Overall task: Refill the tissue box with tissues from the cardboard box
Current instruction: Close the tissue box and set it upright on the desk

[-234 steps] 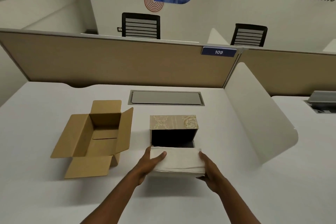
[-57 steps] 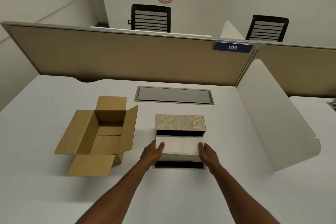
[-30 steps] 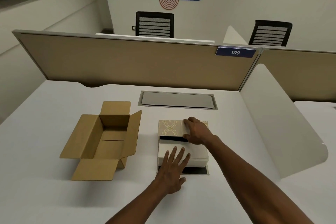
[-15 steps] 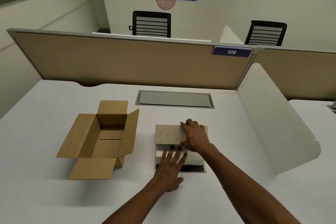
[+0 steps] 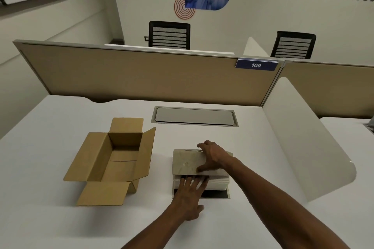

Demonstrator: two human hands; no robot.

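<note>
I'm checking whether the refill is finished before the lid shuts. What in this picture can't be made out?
- Far part of the tissues, head view: covered by the tissue box lid.
- Left hand fingertips: tucked under that lid.
- Lid slot: mostly hidden by the right hand.
- Cardboard box near floor: behind its front wall.
- Wall lettering: cut off by the right edge.
</note>
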